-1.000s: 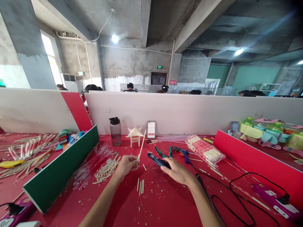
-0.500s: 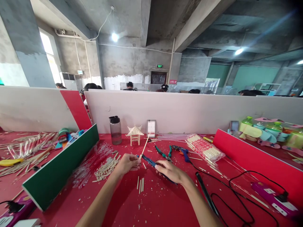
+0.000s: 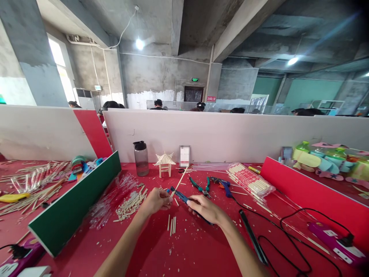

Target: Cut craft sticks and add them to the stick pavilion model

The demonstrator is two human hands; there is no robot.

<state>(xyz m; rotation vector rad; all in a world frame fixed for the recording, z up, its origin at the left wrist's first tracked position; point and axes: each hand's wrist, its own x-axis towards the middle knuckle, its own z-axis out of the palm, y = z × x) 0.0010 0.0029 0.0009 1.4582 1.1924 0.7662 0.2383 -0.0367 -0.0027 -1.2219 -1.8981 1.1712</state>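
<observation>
My left hand [image 3: 156, 201] is closed in a pinch on the lower part of a thin wooden stick [image 3: 182, 177], which slants up and to the right. A small blue tip [image 3: 168, 190] shows by its fingers; I cannot make out what it belongs to. In my right hand [image 3: 205, 208] is a pair of blue-handled pliers [image 3: 182, 197], their jaws at the stick just above my left fingertips. Several short cut sticks [image 3: 172, 225] lie side by side on the red table below. Behind my hands stands a little wooden stick pavilion [image 3: 165, 166].
Green-handled pliers [image 3: 201, 187] and a blue glue gun [image 3: 223, 185] lie beyond my right hand. Cut stick pieces [image 3: 131, 206] are heaped at left. A bottle [image 3: 140, 158], a phone [image 3: 185, 156], packed sticks [image 3: 250, 180], a black cable [image 3: 276, 224] and low green [image 3: 77, 204] and red [image 3: 314, 196] dividers surround the area.
The stick's upper end has swung to the right, so it leans more. The plier jaws have shifted slightly against it. Both hands stay nearly in place.
</observation>
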